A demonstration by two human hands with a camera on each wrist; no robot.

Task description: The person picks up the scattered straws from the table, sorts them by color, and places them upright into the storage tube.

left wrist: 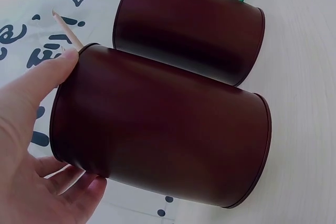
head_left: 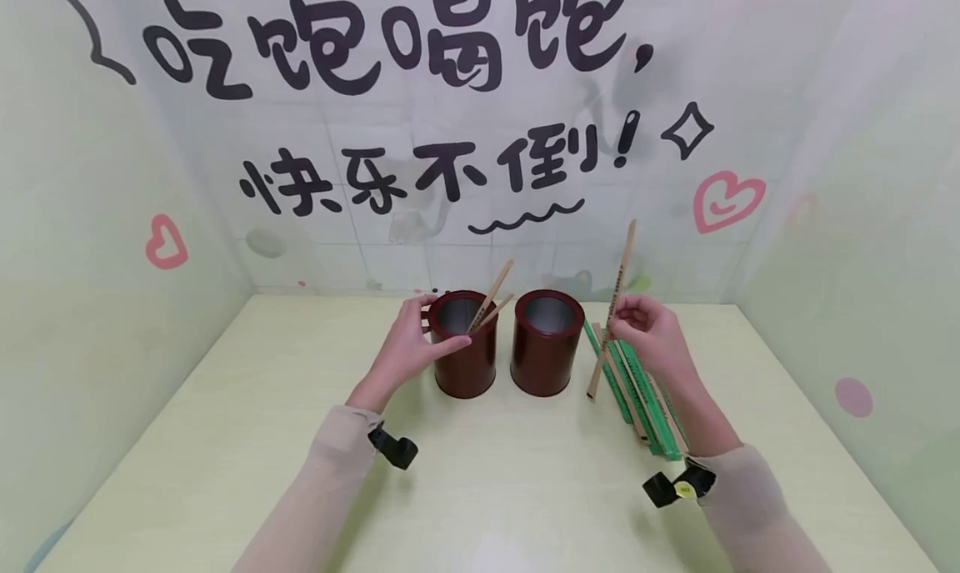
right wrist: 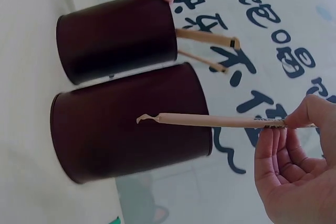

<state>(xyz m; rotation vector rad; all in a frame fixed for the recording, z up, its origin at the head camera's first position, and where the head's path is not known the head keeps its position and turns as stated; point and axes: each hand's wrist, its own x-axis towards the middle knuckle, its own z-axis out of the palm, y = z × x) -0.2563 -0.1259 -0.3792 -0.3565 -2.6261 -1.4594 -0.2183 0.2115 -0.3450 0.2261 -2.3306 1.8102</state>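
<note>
My left hand (head_left: 411, 344) grips a dark red-brown cylindrical canister (left wrist: 163, 124) near its open top, the thumb along the rim and the other fingers round the far side. Two tan sticks (right wrist: 207, 37) lean out of this canister. A matching canister (head_left: 546, 356) stands upright just to its right, no sticks showing above its rim. Between thumb and fingertips, my right hand (head_left: 647, 335) pinches a slim tan paper-wrapped stick (right wrist: 210, 120) with dark print and a twisted end. In the right wrist view the stick overlaps the second canister's side.
Beside and below the right hand lies a pile of green-wrapped sticks (head_left: 637, 381) mixed with tan ones on the pale tabletop (head_left: 495, 473). A printed curtain-like wall (head_left: 390, 248) rises behind the canisters, with similar side walls left and right.
</note>
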